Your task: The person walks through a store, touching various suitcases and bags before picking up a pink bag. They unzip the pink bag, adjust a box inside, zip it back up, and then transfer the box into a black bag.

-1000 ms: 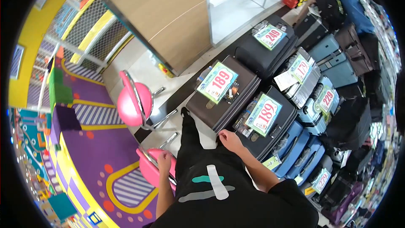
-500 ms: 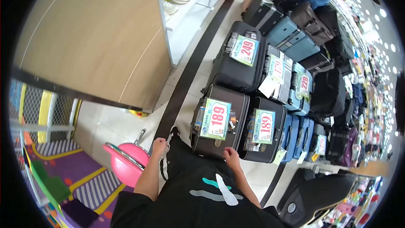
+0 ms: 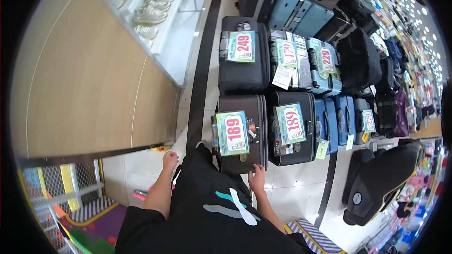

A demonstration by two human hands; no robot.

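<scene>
My left hand [image 3: 170, 161] hangs beside my black trousers with its fingers curled into a loose fist, nothing showing in it. My right hand [image 3: 257, 177] has its fingers partly spread and holds nothing. Its fingertips overlap the near edge of a dark brown suitcase [image 3: 256, 153] in this view. A price card [image 3: 232, 133] with red figures covers much of that suitcase's top. Just to the right stands another dark suitcase [image 3: 308, 148], which carries a similar price card [image 3: 291, 123].
A black suitcase [image 3: 242, 77] and more luggage line the right side. Shoes [image 3: 150, 14] sit on a white shelf [image 3: 176, 30] beside a wooden panel [image 3: 94, 80] at left. A black massage chair [image 3: 381, 183] stands at lower right. A pink stool [image 3: 140, 196] is mostly hidden behind my left arm.
My view has turned and moved, so the suitcases appear more upright and the shoe shelf shows more. The pink stool is now mostly hidden. My right hand's fingers have loosened from a curled shape.
</scene>
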